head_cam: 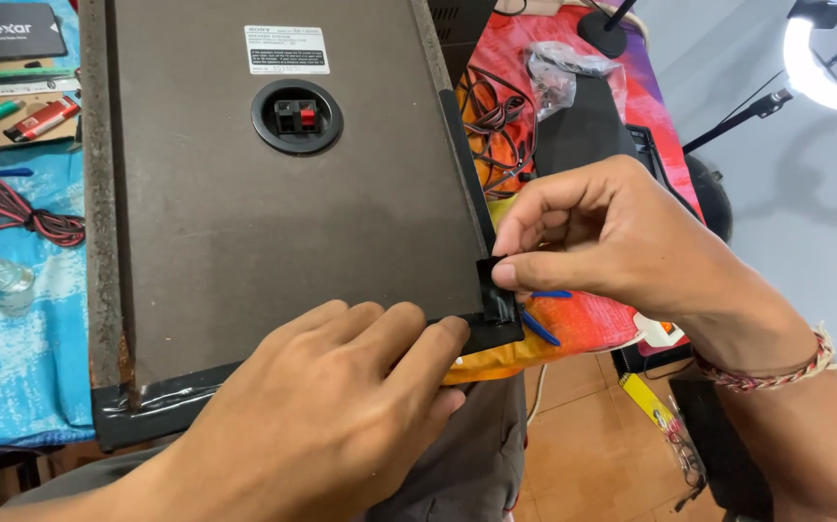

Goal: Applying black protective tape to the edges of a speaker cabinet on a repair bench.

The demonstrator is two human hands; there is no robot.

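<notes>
A large dark brown speaker cabinet lies back-up in front of me, with a round terminal cup holding one black and one red clip. Black tape runs along its near edge. My left hand lies flat on that edge, fingers pressing the tape near the right corner. My right hand pinches the tape's end with thumb and forefinger at the cabinet's near right corner, folding it around the side.
Red and black wires lie on a blue cloth at left, with pens and a small black box behind. More wires and a plastic bag rest on a colourful cloth at right. A ring light glows at upper right.
</notes>
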